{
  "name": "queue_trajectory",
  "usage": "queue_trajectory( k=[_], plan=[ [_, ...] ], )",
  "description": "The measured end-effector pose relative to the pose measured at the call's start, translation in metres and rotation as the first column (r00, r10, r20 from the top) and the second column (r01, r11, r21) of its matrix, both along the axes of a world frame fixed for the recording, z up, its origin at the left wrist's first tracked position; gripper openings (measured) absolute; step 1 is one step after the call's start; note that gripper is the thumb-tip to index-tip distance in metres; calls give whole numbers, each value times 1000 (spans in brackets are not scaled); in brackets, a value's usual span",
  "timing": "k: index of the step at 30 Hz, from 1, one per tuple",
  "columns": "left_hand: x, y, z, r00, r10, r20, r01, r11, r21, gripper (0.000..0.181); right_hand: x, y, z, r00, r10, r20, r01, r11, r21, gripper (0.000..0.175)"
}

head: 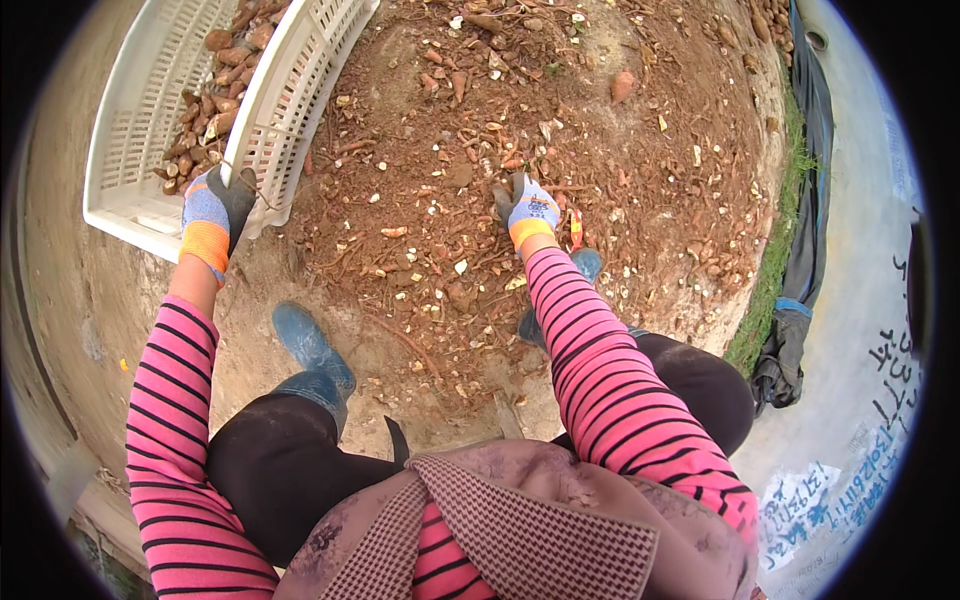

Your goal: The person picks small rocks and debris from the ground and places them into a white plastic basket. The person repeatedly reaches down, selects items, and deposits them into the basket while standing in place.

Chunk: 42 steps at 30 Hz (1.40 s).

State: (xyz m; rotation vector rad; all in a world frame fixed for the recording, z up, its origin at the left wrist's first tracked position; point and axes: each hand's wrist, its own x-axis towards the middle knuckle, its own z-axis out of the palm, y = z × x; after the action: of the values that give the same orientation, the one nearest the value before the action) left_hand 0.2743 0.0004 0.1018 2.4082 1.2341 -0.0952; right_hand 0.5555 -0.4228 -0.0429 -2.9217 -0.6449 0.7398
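Note:
My left hand (214, 206), in a grey and orange knit work glove, grips the near corner of the rim of a white plastic crate (251, 97). Brown tuberous roots (217, 112) fill part of the crate along its right side. My right hand (529, 202), gloved alike, is low over the soil, its fingers curled down among small roots and debris; whether it holds anything cannot be told. Just right of it lies a tool with a red and yellow handle (576, 229), near my boot. Small reddish root pieces (459, 86) are scattered on the ground farther off.
Reddish soil (450, 262) with pale chips and stringy roots spreads before me. My blue rubber boots (307, 337) stand at its near edge. A larger root (622, 86) lies farther out. At right run a grass strip (765, 262), dark rolled sheeting (810, 150) and a pale surface bearing writing.

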Motion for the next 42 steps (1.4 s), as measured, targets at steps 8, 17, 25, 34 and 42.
queue_trajectory(
  k=[8, 17, 25, 34, 42],
  plan=[
    [1, -4, 4, 999, 42, 23, -41, 998, -41, 51, 50, 13, -2, 986, 147, 82, -145, 989, -28, 39],
    [-6, 3, -6, 997, 68, 39, -67, 997, -38, 53, 3, 90, 109, 790, -406, -459, 529, 73, 845, 23],
    [-7, 8, -7, 996, 51, 70, -42, 992, -118, 55, -61, 222, 212, 885, 114, -451, 437, 132, 890, 62],
    [-5, 1, -3, 997, 47, 55, -44, 997, -60, 52, 91, 0, -20, 793, -607, 49, 606, 794, 44, 46],
    [-4, 4, -4, 999, 27, 23, -27, 999, -31, 50, -31, 43, -5, 970, -215, -110, 205, 974, -91, 59]
  ],
)
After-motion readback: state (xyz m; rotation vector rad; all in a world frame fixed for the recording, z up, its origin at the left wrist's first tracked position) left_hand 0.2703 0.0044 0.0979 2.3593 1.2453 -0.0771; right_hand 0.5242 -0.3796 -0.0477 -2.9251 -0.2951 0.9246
